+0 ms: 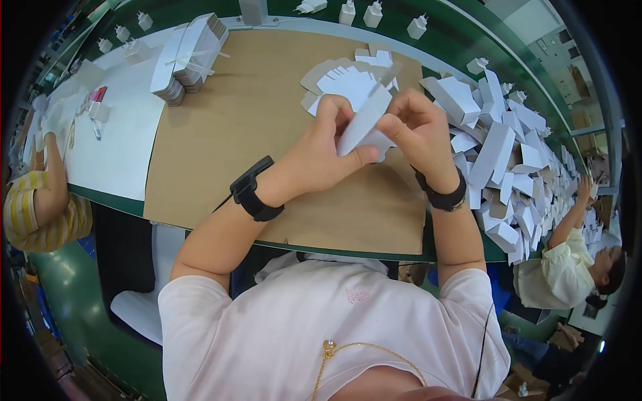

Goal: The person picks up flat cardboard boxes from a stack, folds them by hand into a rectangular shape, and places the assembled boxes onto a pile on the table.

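Note:
A small white cardboard box (364, 121), partly folded, is held up between both hands above the brown table covering. My left hand (324, 137) closes on its left side, thumb along the lower edge and fingers behind. On the other side, my right hand (421, 130) pinches the box near its upper right part, with the thumb in front. Just beyond the hands lies a fanned stack of flat white box blanks (344, 81). Fingers hide some of the box, so I cannot tell which flaps are tucked.
A heap of folded white boxes (491, 154) fills the table's right side. Tied bundles of flat cartons (190, 57) stand at the far left. White plug chargers (373, 13) sit on the green conveyor beyond. Co-workers sit at left (43, 200) and right (562, 264).

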A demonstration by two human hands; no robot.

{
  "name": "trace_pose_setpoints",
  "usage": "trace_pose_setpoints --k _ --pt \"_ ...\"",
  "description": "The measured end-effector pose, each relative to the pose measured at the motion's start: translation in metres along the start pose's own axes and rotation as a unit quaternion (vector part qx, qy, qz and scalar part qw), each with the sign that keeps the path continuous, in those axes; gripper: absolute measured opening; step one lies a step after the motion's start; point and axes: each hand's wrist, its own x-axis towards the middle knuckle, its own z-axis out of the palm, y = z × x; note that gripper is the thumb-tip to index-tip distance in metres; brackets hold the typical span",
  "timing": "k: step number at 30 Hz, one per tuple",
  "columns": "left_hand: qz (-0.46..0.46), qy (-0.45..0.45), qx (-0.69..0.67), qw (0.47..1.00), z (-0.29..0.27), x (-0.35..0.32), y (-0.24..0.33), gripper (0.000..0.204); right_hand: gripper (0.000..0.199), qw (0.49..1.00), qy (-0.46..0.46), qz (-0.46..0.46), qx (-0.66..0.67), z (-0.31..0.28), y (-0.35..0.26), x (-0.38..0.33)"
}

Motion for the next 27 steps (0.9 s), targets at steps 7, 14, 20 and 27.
trace_pose_setpoints --k 7,14,20,27 --pt "-0.038 -0.002 -0.169 0.985 0.0 0.006 0.014 0.063 0.015 0.972 0.126 0.017 0.199 0.025 -0.001 -0.005" --pt "-0.071 -0.026 -0.157 0.985 -0.001 0.004 0.014 0.044 0.024 0.87 -0.123 -0.018 0.477 0.009 0.036 -0.008" --pt "-0.097 -0.035 -0.195 0.975 -0.012 0.002 0.014 0.05 0.032 0.992 0.062 -0.057 0.098 0.014 -0.004 -0.007" --pt "-0.044 -0.097 -0.022 0.994 -0.015 0.003 0.01 0.053 0.024 0.987 0.011 0.119 0.107 -0.005 -0.012 -0.002"
